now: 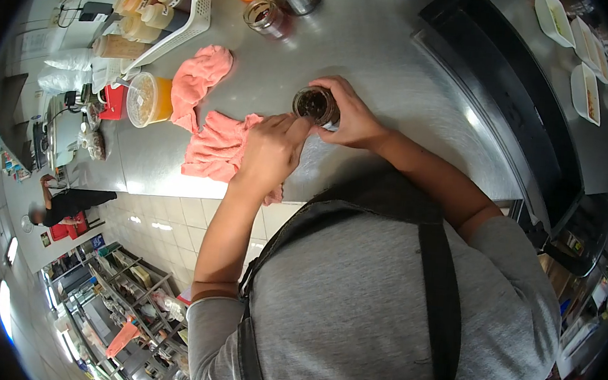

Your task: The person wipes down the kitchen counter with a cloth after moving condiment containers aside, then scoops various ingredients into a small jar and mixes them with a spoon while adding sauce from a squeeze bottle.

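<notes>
A small glass jar point(315, 104) with dark contents stands at the middle of the steel counter. My right hand point(350, 115) is wrapped around its right side, thumb at the near edge. My left hand point(275, 147) is closed in front of the jar, its fingertips pinched at the jar's near rim. Whatever they pinch, if anything, is hidden. Under and beside my left wrist lies a crumpled pink cloth point(214, 147). Another pink cloth point(202, 75) is bunched farther back on the left.
A tub with orange contents point(161, 101) stands left of the cloths. Behind it, a white basket point(202, 12) holds several bottles. More jars point(266, 19) sit at the back. On the right are a long black trough point(511, 92) and white dishes point(584, 94). Another person point(67, 207) is far left.
</notes>
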